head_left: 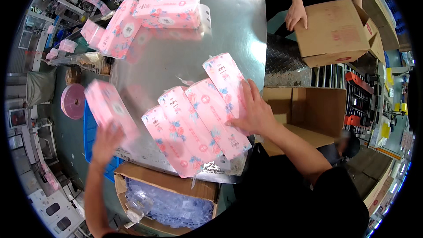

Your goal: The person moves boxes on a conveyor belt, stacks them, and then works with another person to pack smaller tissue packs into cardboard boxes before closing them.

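Observation:
My left hand [108,141], blurred by motion, grips the near end of a pink floral tissue pack [110,105] at the table's left edge; that pack is smeared too. My right hand [253,112] is closed around the lower part of another tissue pack [224,72], thumb on its top face and fingers along its right side. To its left, more matching packs, such as the middle one [189,128], lie slanted side by side in a staggered row. All are in clear film.
More packs [167,11] lie at the far left of the metal table [233,31]. An open carton [317,110] stands on the right; a box of clear plastic bags [172,202] sits below the near edge. Across, another person's hands hold a cardboard box [332,31]. A blue crate [90,132] is at left.

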`<state>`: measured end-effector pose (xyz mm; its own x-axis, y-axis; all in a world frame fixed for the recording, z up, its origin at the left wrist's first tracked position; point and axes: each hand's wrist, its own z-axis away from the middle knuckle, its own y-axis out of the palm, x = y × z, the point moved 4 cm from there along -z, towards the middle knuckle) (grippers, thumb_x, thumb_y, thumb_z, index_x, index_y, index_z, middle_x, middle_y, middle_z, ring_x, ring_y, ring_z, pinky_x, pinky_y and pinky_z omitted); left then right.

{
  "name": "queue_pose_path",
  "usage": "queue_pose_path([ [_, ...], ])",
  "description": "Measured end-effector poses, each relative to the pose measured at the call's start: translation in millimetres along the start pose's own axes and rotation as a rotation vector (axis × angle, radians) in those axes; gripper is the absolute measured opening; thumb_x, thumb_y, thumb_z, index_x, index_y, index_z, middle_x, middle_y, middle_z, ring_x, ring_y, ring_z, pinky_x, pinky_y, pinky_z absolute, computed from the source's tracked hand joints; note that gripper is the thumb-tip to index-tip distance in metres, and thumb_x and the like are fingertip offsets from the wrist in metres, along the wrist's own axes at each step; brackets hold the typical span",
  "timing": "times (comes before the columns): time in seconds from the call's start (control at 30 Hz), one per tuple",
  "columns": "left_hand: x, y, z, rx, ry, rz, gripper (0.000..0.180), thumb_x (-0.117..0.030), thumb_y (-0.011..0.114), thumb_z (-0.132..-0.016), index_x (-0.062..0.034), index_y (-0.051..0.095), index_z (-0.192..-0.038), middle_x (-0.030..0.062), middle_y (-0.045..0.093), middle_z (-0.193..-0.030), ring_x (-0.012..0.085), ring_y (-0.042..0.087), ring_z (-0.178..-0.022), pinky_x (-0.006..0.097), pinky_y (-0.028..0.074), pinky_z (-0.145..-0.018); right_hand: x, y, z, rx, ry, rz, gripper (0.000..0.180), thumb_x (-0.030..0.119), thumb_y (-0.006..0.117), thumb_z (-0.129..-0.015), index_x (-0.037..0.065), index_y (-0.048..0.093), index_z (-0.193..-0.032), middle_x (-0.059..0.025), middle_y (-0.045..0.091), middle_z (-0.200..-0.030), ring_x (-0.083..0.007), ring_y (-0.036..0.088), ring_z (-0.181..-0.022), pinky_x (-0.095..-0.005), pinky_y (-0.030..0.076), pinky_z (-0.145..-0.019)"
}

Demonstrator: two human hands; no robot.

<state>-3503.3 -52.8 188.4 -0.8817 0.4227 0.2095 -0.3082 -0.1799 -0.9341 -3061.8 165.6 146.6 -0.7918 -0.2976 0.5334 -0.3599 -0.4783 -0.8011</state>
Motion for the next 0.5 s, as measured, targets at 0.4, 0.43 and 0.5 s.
queue_pose_path([
  [0.4,-165,51,33,-0.538,-0.979,1.923,0.074,-0.017,0.070,-0.085,-0.0127,0.031,-0.147,0.0068,0.041,-0.143,0.0228,0.047,-0.126,0.051,0.039,-0.101,-61,-19,-75,0.414,0.293,-0.494,0.116,0.058,0.077,-0.069,-0.003,0.017,-0.148,-0.0213,0.055,-0.128,-0.0313,0.059,-0.111,-0.0411,0.049,-0.090],
  [0.43,-155,56,16,-0.517,-0.881,2.261,0.071,-0.016,0.068,-0.088,-0.0100,0.030,-0.147,0.0091,0.041,-0.144,0.0234,0.047,-0.126,0.049,0.040,-0.102,-66,-15,-77,0.484,0.367,-0.665,0.115,0.059,0.077,-0.069,-0.002,0.020,-0.148,-0.0190,0.056,-0.127,-0.0294,0.060,-0.109,-0.0405,0.049,-0.089],
  [0.5,-137,81,3,-0.369,-0.843,2.437,0.066,-0.017,0.063,-0.092,-0.0059,0.028,-0.147,0.0122,0.041,-0.144,0.0251,0.047,-0.127,0.045,0.042,-0.102,-48,-10,-78,0.691,0.242,-0.679,0.100,0.058,0.074,-0.074,0.005,0.031,-0.147,-0.0143,0.054,-0.131,-0.0235,0.055,-0.113,-0.0389,0.049,-0.087],
])
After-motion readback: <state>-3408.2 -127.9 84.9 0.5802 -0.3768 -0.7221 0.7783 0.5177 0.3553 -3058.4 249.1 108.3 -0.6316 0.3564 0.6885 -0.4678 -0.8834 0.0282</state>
